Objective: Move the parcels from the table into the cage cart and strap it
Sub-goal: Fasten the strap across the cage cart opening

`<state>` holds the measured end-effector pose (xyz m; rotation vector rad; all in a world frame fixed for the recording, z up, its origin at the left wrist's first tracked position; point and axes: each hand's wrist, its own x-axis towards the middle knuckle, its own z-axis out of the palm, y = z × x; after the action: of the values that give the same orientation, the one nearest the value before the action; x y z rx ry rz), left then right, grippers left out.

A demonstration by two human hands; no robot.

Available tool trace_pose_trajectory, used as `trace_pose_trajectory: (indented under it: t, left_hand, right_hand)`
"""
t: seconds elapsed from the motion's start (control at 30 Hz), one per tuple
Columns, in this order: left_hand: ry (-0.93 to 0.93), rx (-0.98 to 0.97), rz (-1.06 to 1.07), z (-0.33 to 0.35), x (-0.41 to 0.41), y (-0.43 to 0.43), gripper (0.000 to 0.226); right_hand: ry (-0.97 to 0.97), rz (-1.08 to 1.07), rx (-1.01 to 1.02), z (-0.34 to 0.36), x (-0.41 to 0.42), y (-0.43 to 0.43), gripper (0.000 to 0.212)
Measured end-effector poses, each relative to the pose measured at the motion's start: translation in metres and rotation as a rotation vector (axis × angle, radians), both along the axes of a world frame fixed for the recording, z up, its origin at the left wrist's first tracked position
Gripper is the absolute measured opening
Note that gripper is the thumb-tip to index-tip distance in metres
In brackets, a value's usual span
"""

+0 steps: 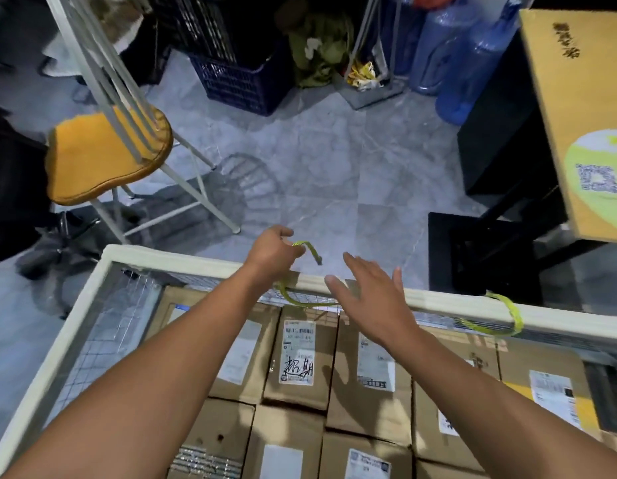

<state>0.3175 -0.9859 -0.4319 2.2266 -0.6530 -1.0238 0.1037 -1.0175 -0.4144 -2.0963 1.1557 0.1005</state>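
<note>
Your left hand (272,252) pinches the yellow-green strap (302,244) just past the cage cart's (196,259) far rim, and the loose end curls toward your right hand (372,299). That one hovers flat over the same rim, fingers spread, holding nothing. A second strap loop (511,312) wraps the rim near the far right corner. The cart's packed tight with labelled brown parcels (300,357). Beyond it are an orange stool (103,157) on the left, a blue crate (238,81), water jugs (473,70) and the table (583,98) on the right.

Matt brown cardboard parcels (302,357), wire-mesh cage cart (103,323), glossy grey marbled floor (334,167).
</note>
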Motion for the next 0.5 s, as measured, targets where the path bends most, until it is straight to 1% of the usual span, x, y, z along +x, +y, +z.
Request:
trace_pose_trajectory:
  t: [0.1,0.17,0.23,0.33,0.4,0.5]
  left_hand:
    - [0.067,-0.218,0.09,0.023,-0.019,0.007,0.025]
    - [0.136,-0.354,0.126,0.043,-0.034,0.017,0.012]
    - [0.161,-0.455,0.136,0.062,-0.05,0.03,0.005]
    - [0.163,-0.49,0.155,0.079,-0.079,0.055,0.008]
    - [0.161,-0.501,0.146,0.081,-0.1,0.075,0.014]
    - [0.106,-0.521,0.119,0.079,-0.124,0.099,0.019]
  right_hand:
    - [-0.185,-0.127,0.187,0.019,0.005,-0.008,0.069]
    - [-0.311,-0.179,0.295,0.034,0.007,-0.011,0.067]
    - [-0.437,-0.219,0.368,0.053,0.008,-0.013,0.061]
    - [-0.543,-0.226,0.453,0.083,0.012,-0.015,0.04]
    - [-0.554,-0.162,0.456,0.098,0.014,-0.012,0.026]
    - [-0.532,-0.073,0.365,0.107,0.016,0.0,0.023]
